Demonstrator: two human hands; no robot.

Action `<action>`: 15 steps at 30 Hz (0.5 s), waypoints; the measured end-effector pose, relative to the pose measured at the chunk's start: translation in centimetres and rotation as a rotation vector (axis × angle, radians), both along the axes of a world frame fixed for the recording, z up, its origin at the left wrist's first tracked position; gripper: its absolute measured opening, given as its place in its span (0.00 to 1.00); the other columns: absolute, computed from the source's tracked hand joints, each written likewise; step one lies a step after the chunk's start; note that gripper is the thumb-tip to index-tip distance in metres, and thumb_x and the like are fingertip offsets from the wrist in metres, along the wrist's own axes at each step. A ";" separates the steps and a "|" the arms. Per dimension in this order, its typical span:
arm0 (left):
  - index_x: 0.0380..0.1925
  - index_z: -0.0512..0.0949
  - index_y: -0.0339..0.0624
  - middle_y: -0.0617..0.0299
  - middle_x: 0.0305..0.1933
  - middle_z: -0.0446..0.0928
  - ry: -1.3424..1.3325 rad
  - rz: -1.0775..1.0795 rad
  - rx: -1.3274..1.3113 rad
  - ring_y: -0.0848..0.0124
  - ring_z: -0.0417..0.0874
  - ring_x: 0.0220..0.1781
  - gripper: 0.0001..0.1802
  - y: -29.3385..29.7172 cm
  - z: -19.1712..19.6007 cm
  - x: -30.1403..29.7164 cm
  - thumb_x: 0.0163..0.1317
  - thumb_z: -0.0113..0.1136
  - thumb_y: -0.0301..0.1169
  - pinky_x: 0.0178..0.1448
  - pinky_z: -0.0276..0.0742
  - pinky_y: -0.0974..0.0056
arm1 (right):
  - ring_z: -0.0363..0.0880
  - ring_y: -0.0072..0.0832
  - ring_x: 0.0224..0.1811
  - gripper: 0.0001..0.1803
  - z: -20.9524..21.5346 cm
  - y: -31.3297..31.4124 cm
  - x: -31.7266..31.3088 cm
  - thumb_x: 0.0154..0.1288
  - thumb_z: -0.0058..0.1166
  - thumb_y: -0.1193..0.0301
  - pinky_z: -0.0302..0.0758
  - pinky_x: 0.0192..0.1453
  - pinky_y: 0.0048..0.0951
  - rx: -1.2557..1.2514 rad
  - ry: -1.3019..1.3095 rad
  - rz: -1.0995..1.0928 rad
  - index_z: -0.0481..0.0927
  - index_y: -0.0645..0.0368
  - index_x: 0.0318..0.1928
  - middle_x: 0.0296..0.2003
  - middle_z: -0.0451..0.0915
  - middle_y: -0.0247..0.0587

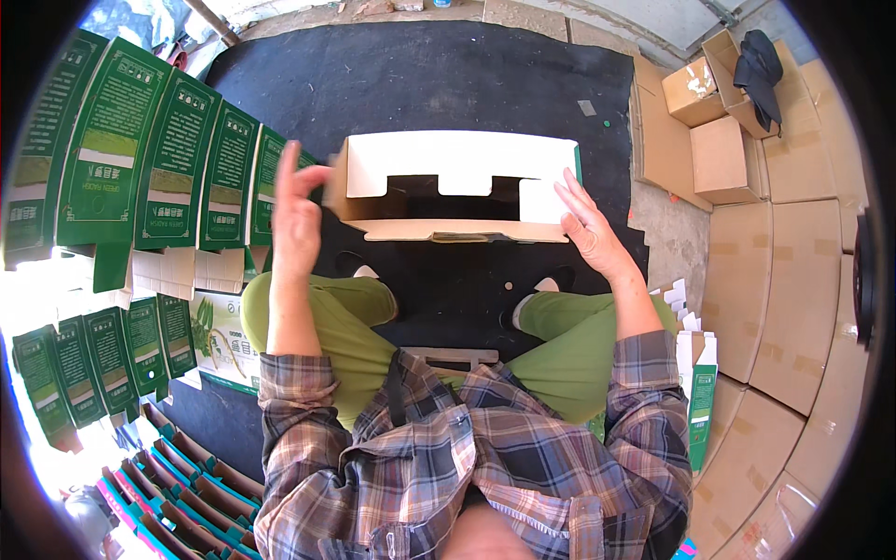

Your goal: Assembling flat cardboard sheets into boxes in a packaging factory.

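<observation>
In front of my knees is a carton with its open side facing me. Its inside is white and brown, its right edge shows green, and notched flaps leave a dark gap in the middle. My left hand is by the carton's left end, fingers apart and slightly blurred; whether it touches the cardboard I cannot tell. At the right end, my right hand lies with outstretched fingers against the white end flap. Neither hand grips anything.
Green printed cartons stand in a row at the left, with smaller green ones nearer me. Open pink and blue boxes fill the lower left. Brown cartons are stacked along the right. A black mat covers the floor ahead.
</observation>
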State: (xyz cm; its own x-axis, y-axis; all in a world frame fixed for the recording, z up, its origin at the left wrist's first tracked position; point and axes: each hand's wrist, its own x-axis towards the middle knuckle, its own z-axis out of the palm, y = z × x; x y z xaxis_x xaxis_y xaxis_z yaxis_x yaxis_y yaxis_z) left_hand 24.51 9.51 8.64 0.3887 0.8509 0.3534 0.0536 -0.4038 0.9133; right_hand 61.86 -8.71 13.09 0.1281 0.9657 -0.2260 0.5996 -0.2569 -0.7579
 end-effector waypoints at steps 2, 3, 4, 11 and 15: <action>0.70 0.55 0.42 0.49 0.54 0.76 0.260 -0.151 0.092 0.58 0.71 0.64 0.55 -0.7 -0.1 1.0 0.55 0.35 0.75 0.70 0.57 0.55 | 0.40 0.42 0.76 0.49 -0.3 0.0 0.2 0.62 0.36 0.32 0.42 0.76 0.42 0.012 -0.031 -0.005 0.62 0.62 0.67 0.74 0.45 0.46; 0.68 0.59 0.41 0.50 0.56 0.75 0.245 -0.210 0.046 0.57 0.72 0.60 0.50 -0.9 -0.7 1.4 0.56 0.45 0.68 0.66 0.61 0.55 | 0.43 0.39 0.76 0.48 -0.4 0.0 0.2 0.64 0.35 0.33 0.44 0.76 0.39 0.024 -0.059 -0.004 0.63 0.63 0.67 0.74 0.47 0.46; 0.65 0.63 0.41 0.51 0.58 0.73 0.235 -0.264 -0.004 0.55 0.74 0.56 0.44 -1.4 -1.0 1.8 0.58 0.54 0.61 0.62 0.66 0.54 | 0.43 0.39 0.76 0.48 -0.5 0.1 0.1 0.64 0.35 0.33 0.44 0.76 0.39 0.022 -0.059 -0.005 0.63 0.63 0.67 0.74 0.47 0.46; 0.62 0.68 0.48 0.58 0.56 0.73 0.552 0.197 0.098 0.57 0.73 0.54 0.35 -2.3 -2.6 6.2 0.52 0.67 0.31 0.57 0.66 0.54 | 0.53 0.46 0.71 0.36 -1.5 1.4 -0.7 0.62 0.55 0.49 0.55 0.72 0.43 0.155 -0.092 -0.156 0.66 0.51 0.66 0.70 0.56 0.47; 0.56 0.74 0.53 0.63 0.59 0.72 0.710 0.187 0.428 0.58 0.70 0.59 0.30 -2.2 -4.0 5.9 0.50 0.69 0.35 0.59 0.62 0.50 | 0.58 0.51 0.66 0.40 -0.6 1.4 -3.0 0.49 0.69 0.62 0.62 0.69 0.45 0.136 -0.562 -0.003 0.68 0.41 0.65 0.68 0.57 0.45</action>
State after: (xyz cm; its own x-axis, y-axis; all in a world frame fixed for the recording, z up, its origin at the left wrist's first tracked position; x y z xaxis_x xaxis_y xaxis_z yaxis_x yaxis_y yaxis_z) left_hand 30.39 7.28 4.68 0.5059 0.7718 0.3852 0.6565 -0.6342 0.4084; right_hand 58.83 -7.26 12.46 0.1955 0.9807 0.0038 0.9191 -0.1819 -0.3497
